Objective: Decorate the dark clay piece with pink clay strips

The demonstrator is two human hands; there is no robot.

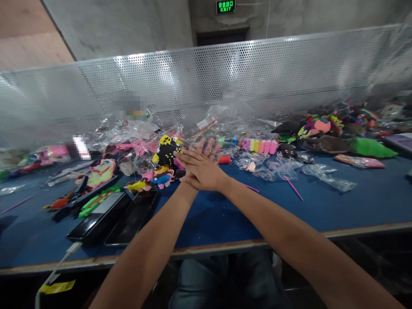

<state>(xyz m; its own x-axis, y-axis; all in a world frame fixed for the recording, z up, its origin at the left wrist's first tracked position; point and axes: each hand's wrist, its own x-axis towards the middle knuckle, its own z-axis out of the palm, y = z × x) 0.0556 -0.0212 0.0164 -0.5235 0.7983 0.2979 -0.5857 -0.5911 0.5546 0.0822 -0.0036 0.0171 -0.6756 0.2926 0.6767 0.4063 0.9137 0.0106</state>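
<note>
Over the blue table, my right hand (205,171) lies crosswise on my left hand (210,148), palm against palm. The fingers of both hands are stretched out, those of the left pointing away from me and those of the right pointing left. Whether anything lies between the palms is hidden. Just left of the hands is a black clay figure (166,151) with yellow spots and a yellow top. Small clay animals, one blue (163,179) and one yellow (137,186), sit nearer to me. A red clay piece (224,159) lies right beside the fingers.
A black power bank (96,221) with a white cable and a dark phone (132,219) lie at front left. Coloured clay packs (259,146), plastic bags (280,165), a pink tool (293,189) and a green clay piece (371,147) spread rightward. A perforated metal screen (193,81) stands behind.
</note>
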